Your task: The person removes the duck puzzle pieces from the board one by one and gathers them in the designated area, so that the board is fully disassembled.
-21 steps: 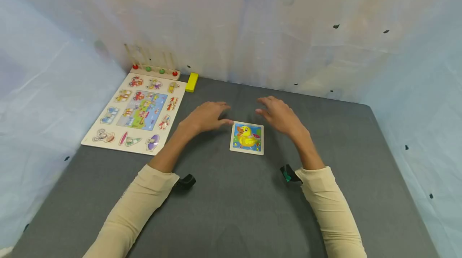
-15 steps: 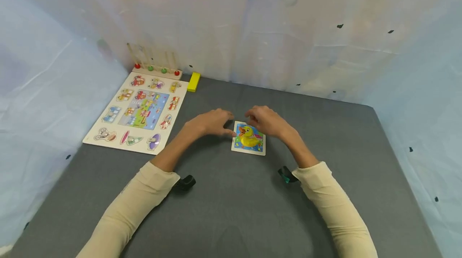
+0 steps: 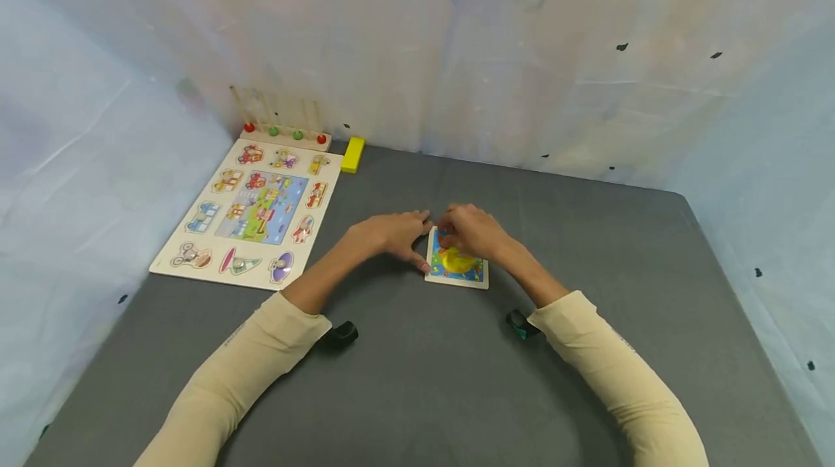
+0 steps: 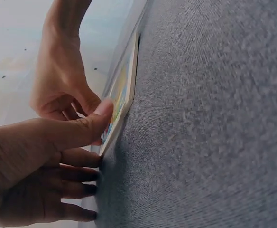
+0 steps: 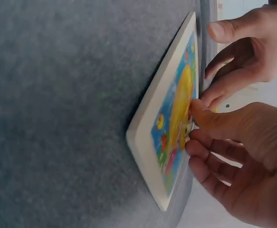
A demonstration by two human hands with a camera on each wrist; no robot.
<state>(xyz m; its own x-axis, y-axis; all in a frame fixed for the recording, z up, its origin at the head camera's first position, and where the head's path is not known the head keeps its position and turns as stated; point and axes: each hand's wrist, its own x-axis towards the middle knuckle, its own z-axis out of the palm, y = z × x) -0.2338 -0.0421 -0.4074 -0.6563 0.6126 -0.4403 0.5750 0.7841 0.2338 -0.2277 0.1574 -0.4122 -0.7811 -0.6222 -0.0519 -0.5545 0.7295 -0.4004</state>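
A small square duck puzzle (image 3: 462, 267) in a pale wooden frame lies on the grey table, with a yellow duck on blue. My left hand (image 3: 393, 233) is at its left side, fingers extended, the thumb at the frame's edge. In the left wrist view the left thumb (image 4: 103, 107) lies along the rim and the other fingers reach down beside a corner. My right hand (image 3: 478, 231) bends over the far part of the puzzle. In the right wrist view its thumb and curled fingertips touch the duck picture (image 5: 181, 107); whether they pinch a piece is unclear.
To the left lies a large peg puzzle board (image 3: 171, 235) with several picture pieces. Behind it stands a wooden rack (image 3: 287, 139) with upright rods and red and green beads. A yellow block (image 3: 352, 155) lies beside them. Pale sheeting (image 3: 522, 54) closes off the back and sides.
My right hand has come left and toward me, onto the duck puzzle, and its fingers have curled. My left hand has moved right and slightly nearer, against the puzzle's left side.
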